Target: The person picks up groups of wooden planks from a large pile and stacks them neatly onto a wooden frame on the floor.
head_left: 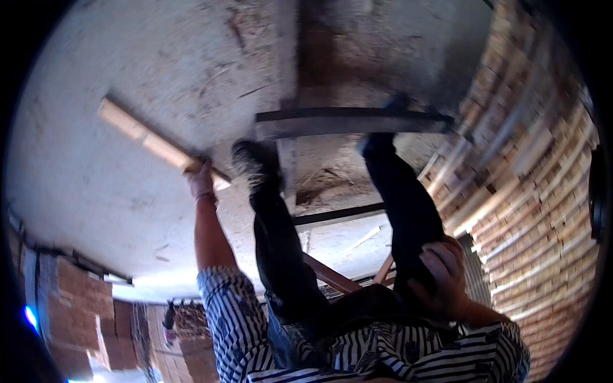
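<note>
My left hand (202, 180) is closed around one end of a short, pale wooden board (150, 140). The board slants up to the left, over or on the grey floor; I cannot tell whether it touches. Its near end sticks out past my fingers, close to my left shoe (250, 161). My right hand (445, 271) lies on my right thigh with its fingers spread over the dark trousers, and nothing shows in it.
A dark beam (351, 120) crosses in front of my feet, with another dark bar (340, 216) nearer. Tall stacked wooden pieces (530, 223) rise along the right. Wood debris (236, 32) litters the concrete floor (115, 191). Brown stacks (76, 297) stand at lower left.
</note>
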